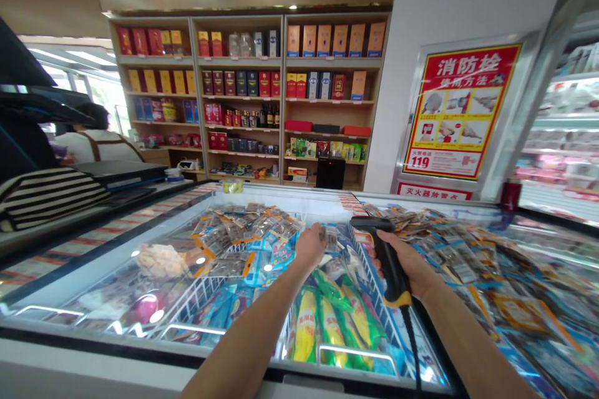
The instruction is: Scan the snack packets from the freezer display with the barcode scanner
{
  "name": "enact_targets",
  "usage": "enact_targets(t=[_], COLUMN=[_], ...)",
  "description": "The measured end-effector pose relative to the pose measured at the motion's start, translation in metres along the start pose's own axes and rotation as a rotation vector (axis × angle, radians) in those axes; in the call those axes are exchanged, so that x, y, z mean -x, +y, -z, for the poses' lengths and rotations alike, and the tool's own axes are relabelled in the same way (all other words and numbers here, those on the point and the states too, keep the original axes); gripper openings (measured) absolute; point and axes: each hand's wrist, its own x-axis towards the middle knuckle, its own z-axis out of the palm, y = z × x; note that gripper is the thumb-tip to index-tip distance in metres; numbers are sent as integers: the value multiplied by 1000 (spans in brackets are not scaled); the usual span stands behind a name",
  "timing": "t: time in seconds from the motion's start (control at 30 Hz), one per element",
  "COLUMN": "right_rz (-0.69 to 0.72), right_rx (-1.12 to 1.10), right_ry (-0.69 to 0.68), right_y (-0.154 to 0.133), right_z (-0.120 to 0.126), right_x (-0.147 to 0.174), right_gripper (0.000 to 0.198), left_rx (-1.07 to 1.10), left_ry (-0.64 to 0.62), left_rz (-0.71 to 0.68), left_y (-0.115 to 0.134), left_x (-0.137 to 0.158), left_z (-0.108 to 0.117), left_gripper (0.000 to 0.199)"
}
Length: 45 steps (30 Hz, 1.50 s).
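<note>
My right hand [405, 261] is wrapped around the grip of a black and yellow barcode scanner [393, 271], whose head points left and whose cable hangs down. Reaching forward over the chest freezer [299, 202], my left hand [310, 245] is closed on the edge of a small snack packet [330, 238]; its fingertips are partly hidden. Similar snack packets [253, 224] lie heaped to the left of that hand. Below it are green and yellow corn-shaped packs [306, 324] in a white wire basket. More flat packets [458, 255] are spread out beyond my right hand.
A striped bag [51, 196] and dark counter equipment [121, 171] stand at the left, with a person [103, 137] behind them. Shelves of boxed goods [243, 83] line the back wall. A red poster [463, 112] hangs at the right, beside a lit display cooler [566, 137].
</note>
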Motion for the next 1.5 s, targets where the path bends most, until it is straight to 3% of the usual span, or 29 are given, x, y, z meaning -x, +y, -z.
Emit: enact_targets(t=[0.33,0.77,1.1,1.37,1.5], right_rz=[-1,-56,-55,-43,-12], right_rx=[48,117,78,70,50], right_ry=[4,-140,-159,-169,-89], right_y=[2,8,4,4,-1], right_z=[-8,-13,-16,-16,-12], right_x=[8,14,19,19,16], right_gripper=[18,25,21,21,17], left_rx=[562,805,879,801,639], left_ry=[384,550,550,558,585], left_rz=[161,201,187,223,239], left_y=[-40,-45,-49,-54,-66], left_x=[-31,-36,-38,-40,-41], left_z=[5,7,5,6,14], left_gripper=[36,40,40,40,39])
